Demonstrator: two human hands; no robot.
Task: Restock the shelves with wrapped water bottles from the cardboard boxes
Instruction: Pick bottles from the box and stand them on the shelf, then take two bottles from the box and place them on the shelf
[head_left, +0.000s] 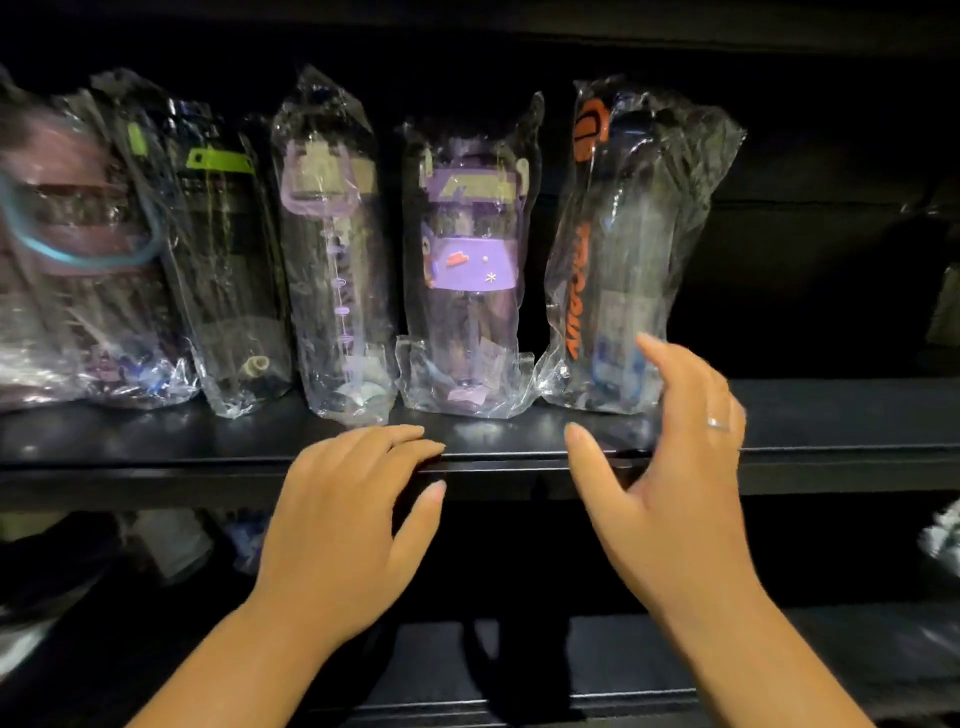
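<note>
Several water bottles in clear plastic wrap stand in a row on a black shelf. From the right: a dark bottle with orange lettering, a purple-banded bottle, a bottle with a lilac lid, a dark bottle with a green lid, and a blurred bottle with a teal strap. My right hand is spread, empty, just in front of the orange-lettered bottle's base. My left hand hangs relaxed by the shelf's front edge, holding nothing.
The shelf runs on to the right of the orange-lettered bottle, dark, with a faint object at the far right. A lower shelf lies below, with dim wrapped items at left and right.
</note>
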